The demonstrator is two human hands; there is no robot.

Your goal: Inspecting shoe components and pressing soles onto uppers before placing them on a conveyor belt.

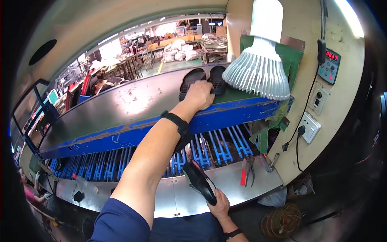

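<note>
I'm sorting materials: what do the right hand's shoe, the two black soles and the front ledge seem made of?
Shoe: black leather or synthetic, smooth with soft highlights; I can't tell which.
Soles: probably moulded rubber or plastic, dull black with raised rims.
Ledge: likely sheet metal, satin grey with blurred reflections and a seam.

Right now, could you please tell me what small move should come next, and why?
Perhaps lift the left-side black textured shoe sole slightly: the left hand rests over its edge, while the right hand holds the glossy black shoe upper.
</note>
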